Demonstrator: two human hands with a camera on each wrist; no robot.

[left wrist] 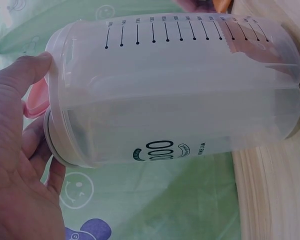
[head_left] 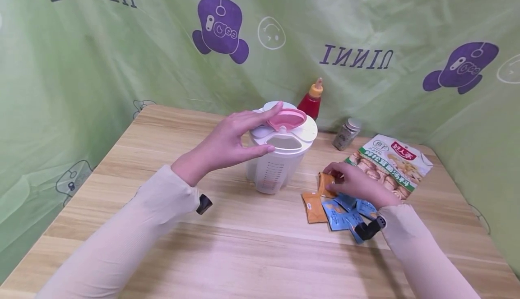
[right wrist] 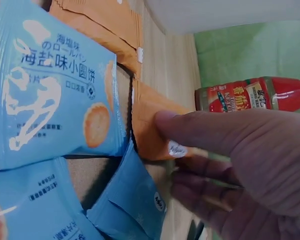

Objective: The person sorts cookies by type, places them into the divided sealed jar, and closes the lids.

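My left hand [head_left: 227, 143] lies over the lid of a clear plastic storage container [head_left: 273, 172], fingers outstretched. Its thumb touches the front rim, and the index finger reaches past the raised pink flap [head_left: 287, 118]. Under the flap is an uncovered opening in the lid. An orange snack packet [left wrist: 257, 52] with a jagged edge shows through the container wall, low down. My right hand [head_left: 357, 184] pinches another orange packet [right wrist: 152, 122] between thumb and fingers. Beside it lie one more orange packet [head_left: 314, 208] and several blue biscuit packets [right wrist: 55, 95], some overlapping.
A red sauce bottle [head_left: 310, 105] with a yellow cap stands behind the container. To its right is a small glass jar [head_left: 346, 134] with a grey lid. A printed food bag [head_left: 400, 159] lies at the right. Green patterned cloth [head_left: 162, 42] hangs behind the wooden table [head_left: 227, 258].
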